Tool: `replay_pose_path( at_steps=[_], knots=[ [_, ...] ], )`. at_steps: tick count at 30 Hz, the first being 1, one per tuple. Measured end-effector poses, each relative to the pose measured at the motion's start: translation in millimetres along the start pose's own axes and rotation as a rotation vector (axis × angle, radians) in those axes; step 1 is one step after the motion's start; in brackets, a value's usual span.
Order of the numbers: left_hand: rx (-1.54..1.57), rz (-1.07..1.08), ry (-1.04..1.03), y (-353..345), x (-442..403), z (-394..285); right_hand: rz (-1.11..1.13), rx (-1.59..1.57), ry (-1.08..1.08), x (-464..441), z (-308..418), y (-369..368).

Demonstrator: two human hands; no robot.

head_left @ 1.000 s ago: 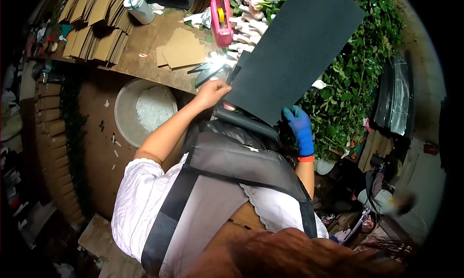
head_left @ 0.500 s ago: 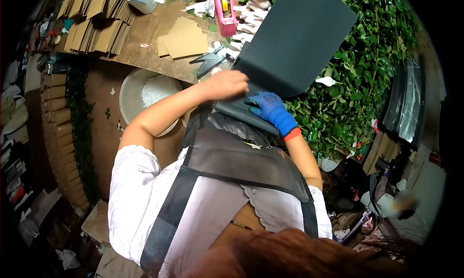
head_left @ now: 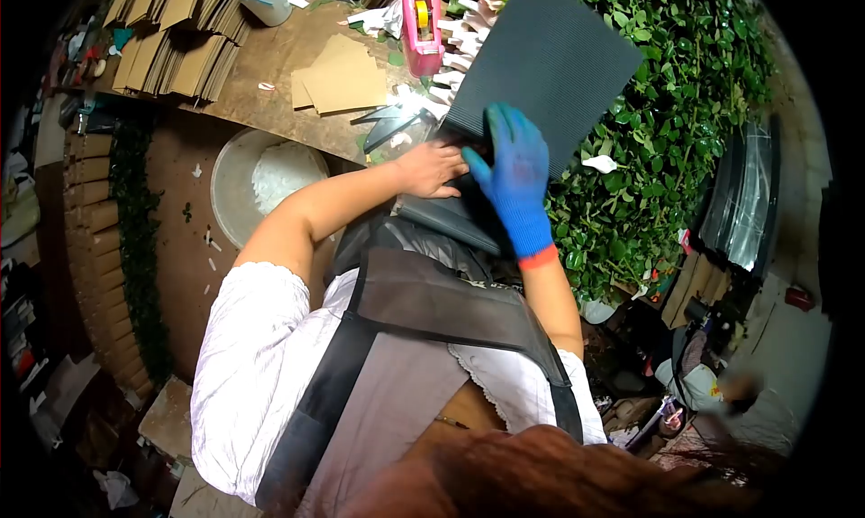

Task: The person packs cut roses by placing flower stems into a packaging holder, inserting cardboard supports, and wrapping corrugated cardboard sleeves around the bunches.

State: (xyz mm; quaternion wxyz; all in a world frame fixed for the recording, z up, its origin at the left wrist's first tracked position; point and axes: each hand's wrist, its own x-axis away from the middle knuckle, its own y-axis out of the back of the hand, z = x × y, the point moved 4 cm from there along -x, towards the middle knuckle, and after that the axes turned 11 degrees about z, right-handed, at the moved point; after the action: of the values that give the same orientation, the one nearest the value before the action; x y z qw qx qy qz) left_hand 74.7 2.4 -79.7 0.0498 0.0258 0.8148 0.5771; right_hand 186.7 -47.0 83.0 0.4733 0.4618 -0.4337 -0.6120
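A dark grey corrugated sheet [head_left: 550,63] leans over the workbench edge, its lower part folded toward my lap. My bare left hand [head_left: 434,169] lies with fingers stretched out at the sheet's lower left fold. My right hand [head_left: 517,158], in a blue knitted glove, rests flat on the sheet's lower part with fingers extended and thumb apart. Below both hands is a dark folded edge [head_left: 450,219] over my apron. Scissors [head_left: 394,124] lie just beyond my left hand. Whatever is under the sheet is hidden.
Leafy green stems [head_left: 667,149] are heaped at the right. White-wrapped flower heads [head_left: 464,40] stick out beside a pink tape dispenser [head_left: 422,31]. Cardboard pieces [head_left: 342,75] lie on the bench, near cardboard stacks [head_left: 180,59]. A round white bin [head_left: 236,171] stands below.
My right hand has moved up from the lower edge onto the sheet and flattened. My left hand has lowered and spread its fingers at the fold. The sheet has shifted slightly left.
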Motion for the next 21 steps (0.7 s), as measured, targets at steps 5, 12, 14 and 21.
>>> replay_pose_path(
  at_steps=[5, 12, 14, 21],
  knots=[
    [-0.027, -0.187, -0.048, -2, 4, 2, 0.634, -0.088, -0.208, -33, -40, -59],
    [0.56, -0.146, 0.044, -59, -3, 14, 0.23, -0.335, 0.363, -81, 82, -60],
    [0.444, -0.125, -0.016, -37, -4, 9, 0.351, -0.054, 0.346, -101, 112, -117],
    [-0.049, -0.084, 0.022, -39, -4, 10, 0.576, 0.222, 0.242, -120, 121, -184]
  ],
)
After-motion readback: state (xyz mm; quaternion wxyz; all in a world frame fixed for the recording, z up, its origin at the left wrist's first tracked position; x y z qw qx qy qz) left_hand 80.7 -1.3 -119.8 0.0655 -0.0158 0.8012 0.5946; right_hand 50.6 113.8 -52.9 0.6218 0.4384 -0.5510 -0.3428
